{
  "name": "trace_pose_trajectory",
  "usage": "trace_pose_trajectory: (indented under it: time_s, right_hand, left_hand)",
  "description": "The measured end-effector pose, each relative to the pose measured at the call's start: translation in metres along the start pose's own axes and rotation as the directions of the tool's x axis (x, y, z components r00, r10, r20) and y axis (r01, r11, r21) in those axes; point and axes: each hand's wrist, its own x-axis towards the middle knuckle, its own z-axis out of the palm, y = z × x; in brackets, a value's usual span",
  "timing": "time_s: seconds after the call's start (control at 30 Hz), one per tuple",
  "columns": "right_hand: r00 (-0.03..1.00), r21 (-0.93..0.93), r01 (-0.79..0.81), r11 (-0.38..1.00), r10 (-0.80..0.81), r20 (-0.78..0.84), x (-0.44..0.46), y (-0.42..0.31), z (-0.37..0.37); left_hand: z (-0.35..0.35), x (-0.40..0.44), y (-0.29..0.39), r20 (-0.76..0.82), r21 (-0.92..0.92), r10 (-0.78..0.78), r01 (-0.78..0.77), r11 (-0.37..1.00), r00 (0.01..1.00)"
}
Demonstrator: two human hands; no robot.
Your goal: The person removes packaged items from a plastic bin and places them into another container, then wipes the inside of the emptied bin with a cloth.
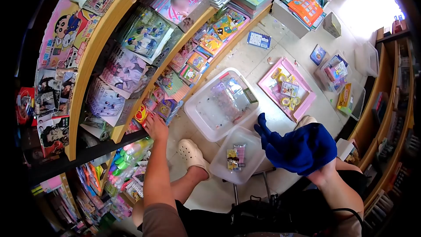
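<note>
My left hand (156, 127) reaches to the front of the lowest shelf on the left. Its fingers are stretched out and rest against small colourful packs, beside a red and yellow packet (140, 114). On the right, my right hand (323, 173) holds a bunched dark blue cloth (300, 149), which hides most of its fingers. Between the hands stands a translucent plastic bin (199, 118) with small bits on its bottom. Nearer to me, a smaller translucent bin (219, 166) contains a few small packages (236, 157).
A pink tray (267, 81) with yellow rolls and cards lies on the tiled floor, beyond the cloth. Farther right are clear boxes (335, 73) with packs. Wooden shelves (94, 30) full of comics and cards rise on the left; another shelf (386, 114) lines the right.
</note>
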Motion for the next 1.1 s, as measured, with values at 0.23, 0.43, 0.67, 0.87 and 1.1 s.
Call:
trace_pose_trajectory:
  time_s: [0.23,0.43,0.67,0.87,1.1]
  right_hand:
    - [0.997,-0.023,-0.049,0.999,0.050,0.053,-0.009,-0.002,-0.011]
    - [0.996,0.012,-0.079,0.997,0.079,0.036,-0.010,-0.005,-0.003]
    - [0.994,0.024,-0.088,0.996,0.086,0.065,-0.009,-0.007,-0.005]
    - [0.991,0.063,-0.037,0.997,0.029,0.129,-0.016,-0.013,-0.003]
    - [0.932,0.065,0.085,0.994,-0.102,0.347,-0.015,-0.028,-0.001]
  left_hand:
    - [0.008,-0.038,0.094,0.069,-0.617,0.460,-0.325,0.717,0.885]
    - [0.085,-0.110,0.232,0.679,-0.679,0.107,0.568,0.465,0.726]
    - [0.041,-0.086,0.255,0.785,-0.581,-0.094,0.781,0.229,0.612]
    - [0.001,-0.037,0.224,0.531,-0.844,0.039,0.532,-0.067,0.847]
    - [-0.096,0.001,0.174,0.224,-0.953,0.118,0.192,0.235,0.967]
